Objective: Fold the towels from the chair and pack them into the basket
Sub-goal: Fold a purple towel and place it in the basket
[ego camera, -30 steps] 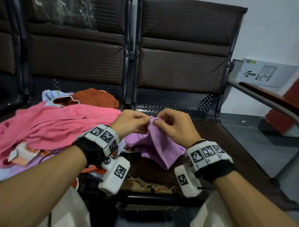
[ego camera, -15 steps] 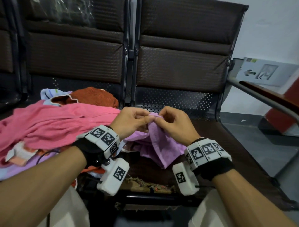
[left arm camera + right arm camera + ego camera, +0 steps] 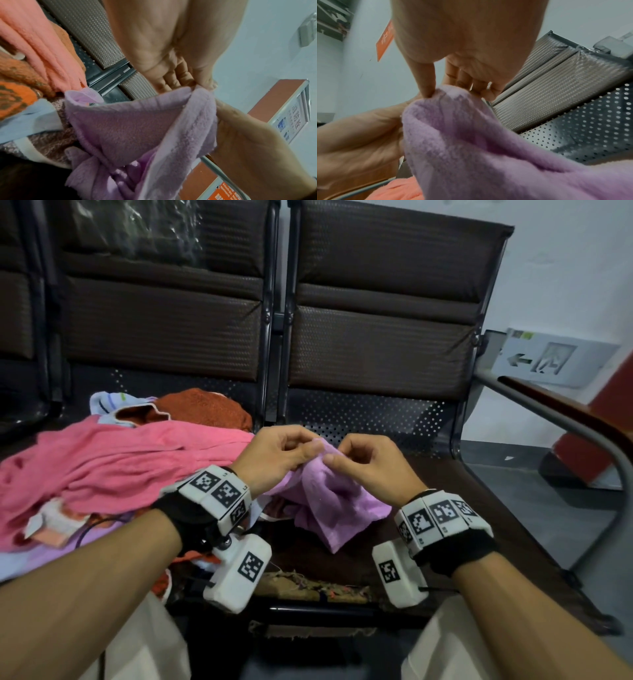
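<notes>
Towel (image 3: 337,501), lilac, hangs over the right-hand seat of a row of chairs as the left hand (image 3: 274,457) and right hand (image 3: 371,465) meet at its top edge, thumbs and forefingers pinched on the cloth. The two grips sit almost touching, apparently to find a corner and spread the towel before folding. Its lower part trails onto the dark seat (image 3: 462,501). To the left lies the pile (image 3: 113,463) yet to be done: a pink towel on top, a rust one (image 3: 205,405) behind it. No basket is in view; the armrest (image 3: 561,409) bounds the seat on the right.

From the left wrist, the towel (image 3: 130,128) opens like a pouch below the left hand (image 3: 168,44), whose curled fingers (image 3: 171,81) pinch the hem; the right hand (image 3: 254,146) holds the same edge just beside. Pink and orange cloth crowds the left.

From the right wrist, the right hand (image 3: 467,40) nips a fold of towel (image 3: 471,142) between thumb and fingers, with the left hand (image 3: 359,138) close by. The bunched cloth hides the corners.
</notes>
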`<state>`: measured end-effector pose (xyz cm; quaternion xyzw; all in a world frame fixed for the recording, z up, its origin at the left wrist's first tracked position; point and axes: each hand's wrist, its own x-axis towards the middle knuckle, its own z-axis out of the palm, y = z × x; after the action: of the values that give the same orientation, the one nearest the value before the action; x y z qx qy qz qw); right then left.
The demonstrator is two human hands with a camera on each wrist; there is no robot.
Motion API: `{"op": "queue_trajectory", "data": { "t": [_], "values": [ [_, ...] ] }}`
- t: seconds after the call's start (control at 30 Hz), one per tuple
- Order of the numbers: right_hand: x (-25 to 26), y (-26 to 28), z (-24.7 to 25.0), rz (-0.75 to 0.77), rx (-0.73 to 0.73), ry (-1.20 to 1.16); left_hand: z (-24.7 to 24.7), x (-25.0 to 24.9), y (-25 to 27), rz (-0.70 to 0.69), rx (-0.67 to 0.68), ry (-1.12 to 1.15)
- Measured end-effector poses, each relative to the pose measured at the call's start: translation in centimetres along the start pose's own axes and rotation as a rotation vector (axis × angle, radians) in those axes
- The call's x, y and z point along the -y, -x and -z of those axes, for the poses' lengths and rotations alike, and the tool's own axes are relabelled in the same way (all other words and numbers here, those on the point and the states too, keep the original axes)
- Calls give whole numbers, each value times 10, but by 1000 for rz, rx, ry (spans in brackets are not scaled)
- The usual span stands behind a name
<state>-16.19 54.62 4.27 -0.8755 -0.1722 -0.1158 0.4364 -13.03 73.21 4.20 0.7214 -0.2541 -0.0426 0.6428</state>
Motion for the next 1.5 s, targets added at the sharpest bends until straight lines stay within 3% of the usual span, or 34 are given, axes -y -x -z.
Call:
{"op": "queue_trajectory", "data": {
  "t": [0.17, 0.3, 0.4, 0.47, 0.63, 0.8, 0.97, 1.1, 1.23, 1.37, 1.5],
  "values": [
    [-7, 5, 5, 6, 225, 440, 27, -3, 2, -2, -218, 112],
    [-16, 9, 13, -158, 417, 685, 60, -9, 5, -39, -472, 191],
    [-18, 15, 22, -310, 390, 759, 87, -4, 8, -1, -664, 143],
    [-16, 20, 30, -406, 306, 685, 98, 5, 10, 43, -703, 88],
    [-16, 26, 39, -436, 163, 735, 99, 19, 5, 34, -691, -21],
    [-29, 25, 38, -140, 178, 842, 94, 32, -4, 17, -684, -140],
    [-48, 18, 40, -299, 136, 694, 86, 39, -13, -15, -678, -234],
    [-58, 16, 40, -377, -20, 521, 85, 44, -16, 33, -619, -419],
    [-65, 19, 53, -449, 49, 517, 83, 50, -17, 107, -633, -444],
    [-65, 31, 73, -550, 26, 457, 74, 47, -5, 95, -488, -565],
    [-52, 44, 75, -438, -117, 345, 63, 35, 12, 59, -345, -667]
  ]
}}
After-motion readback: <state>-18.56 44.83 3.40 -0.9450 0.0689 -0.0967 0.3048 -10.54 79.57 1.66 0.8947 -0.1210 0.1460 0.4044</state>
